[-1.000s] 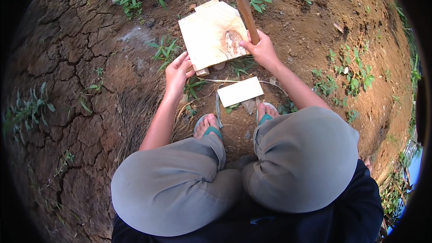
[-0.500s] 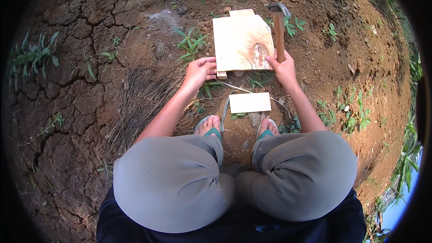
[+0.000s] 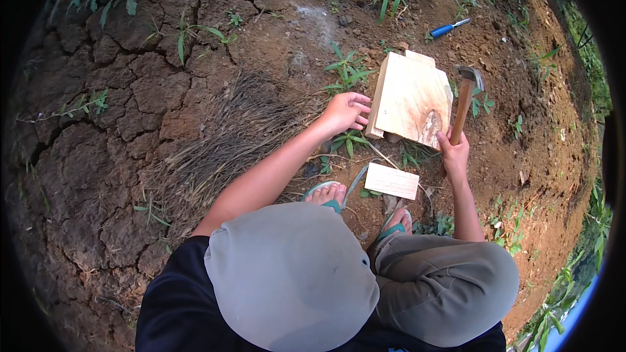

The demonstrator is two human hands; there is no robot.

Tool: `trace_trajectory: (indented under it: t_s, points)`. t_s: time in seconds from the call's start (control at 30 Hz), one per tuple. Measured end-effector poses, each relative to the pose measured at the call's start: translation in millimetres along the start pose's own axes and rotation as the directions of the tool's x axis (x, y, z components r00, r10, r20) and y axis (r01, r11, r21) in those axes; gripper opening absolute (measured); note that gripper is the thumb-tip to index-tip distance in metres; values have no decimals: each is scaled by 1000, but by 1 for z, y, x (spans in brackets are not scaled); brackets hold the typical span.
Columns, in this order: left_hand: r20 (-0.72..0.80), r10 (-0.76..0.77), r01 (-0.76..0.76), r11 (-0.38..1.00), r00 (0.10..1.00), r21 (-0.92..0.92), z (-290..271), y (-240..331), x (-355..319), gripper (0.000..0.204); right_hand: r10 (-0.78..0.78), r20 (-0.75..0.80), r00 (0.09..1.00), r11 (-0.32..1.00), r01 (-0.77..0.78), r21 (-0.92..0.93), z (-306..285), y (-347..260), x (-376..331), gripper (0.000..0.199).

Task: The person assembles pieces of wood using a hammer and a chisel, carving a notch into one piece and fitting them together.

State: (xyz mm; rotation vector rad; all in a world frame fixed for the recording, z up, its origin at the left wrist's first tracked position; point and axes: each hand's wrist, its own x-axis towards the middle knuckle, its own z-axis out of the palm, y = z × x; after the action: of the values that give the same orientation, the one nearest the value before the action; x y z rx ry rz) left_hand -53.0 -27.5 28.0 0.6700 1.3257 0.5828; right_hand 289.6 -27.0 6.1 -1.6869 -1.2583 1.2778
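A squarish light wooden board (image 3: 412, 98) with a dark knot near its lower right corner lies on the ground ahead of me. Along its left side shows the edge of a wooden piece (image 3: 376, 107) beneath it, and another light wooden piece (image 3: 420, 58) sticks out at the far end. My left hand (image 3: 345, 115) is just left of this wood, fingers apart and slightly curled, holding nothing. In my right hand (image 3: 455, 152), a hammer (image 3: 463, 105) is gripped by its wooden handle, head up and away from me. That hand is beside the board's near right corner.
Nearer my sandalled feet lies a small rectangular wooden piece (image 3: 392, 181). A blue-handled tool with a metal shaft (image 3: 448, 28) rests on the soil farther off. Dry grass (image 3: 241, 130), green weeds (image 3: 347, 68) and cracked earth (image 3: 130, 104) surround the spot.
The view has swung left, so the wood and tools appear farther right. My left hand has come off the wood's left edge, its fingers spreading. The right hand still holds the hammer.
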Motion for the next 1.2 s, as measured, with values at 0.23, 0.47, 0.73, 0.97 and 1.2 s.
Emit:
trace_trajectory:
  t_s: [0.23, 0.47, 0.73, 0.97, 1.2]
  points:
    - [67, 54, -56, 998, 996, 25, 5, -19, 5, 45, 17, 15, 1000, 999, -16, -34, 0, -12, -2, 33]
    - [140, 114, -123, 991, 984, 61, 0, -19, 1, 52, 26, 4, 1000, 1000, -26, 0, 1, -7, -4, 34]
    - [152, 155, -168, 982, 976, 82, 0, -23, -1, 56, 117, 26, 993, 990, -119, 69, 6, -16, -7, 31]
    - [122, 110, -109, 994, 986, -11, -2, -18, -4, 49, 75, 28, 997, 943, -80, 323, -3, -13, -2, 30]
    - [14, 104, -103, 993, 994, -53, -8, -21, -13, 49, 190, 26, 981, 753, -163, 637, -7, -35, -8, 27]
